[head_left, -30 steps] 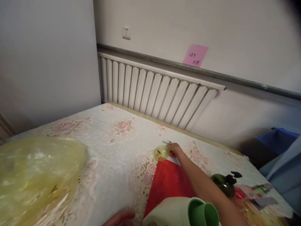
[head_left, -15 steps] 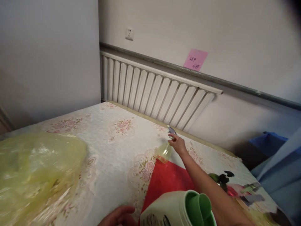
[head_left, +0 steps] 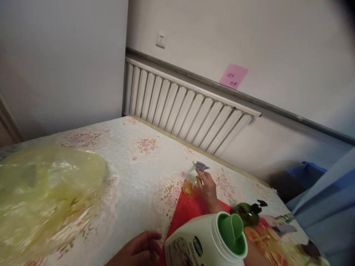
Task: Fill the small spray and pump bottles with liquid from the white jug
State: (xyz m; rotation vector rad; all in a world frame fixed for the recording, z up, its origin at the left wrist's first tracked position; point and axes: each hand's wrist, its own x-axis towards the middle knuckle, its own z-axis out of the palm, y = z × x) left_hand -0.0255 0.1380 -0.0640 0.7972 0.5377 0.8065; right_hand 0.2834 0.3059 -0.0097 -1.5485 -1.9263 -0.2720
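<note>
In the head view my right hand [head_left: 208, 189] has its fingers closed around the neck of a clear spray bottle [head_left: 190, 187] with a grey trigger head [head_left: 200, 166]. The bottle is at the far edge of a red sheet [head_left: 186, 209]. Whether its base touches the table cannot be told. Close to the camera stands a pale detergent bottle [head_left: 191, 240] with a green inner mouth, tilted in view, covering part of my right forearm. Just left of it lies my left hand [head_left: 142, 246], fingers loosely apart with nothing visible in them.
A big translucent yellow plastic bag [head_left: 52, 195] covers the left of the flowered tablecloth [head_left: 138, 177]. Right of my arm lie a dark green bottle [head_left: 246, 214] and several other bottles. A radiator [head_left: 177, 107] runs along the wall behind; blue fabric [head_left: 330, 199] hangs at right.
My right hand has drawn the spray bottle back toward me and tipped its trigger head lower. The view has shifted slightly, and more of the detergent bottle shows.
</note>
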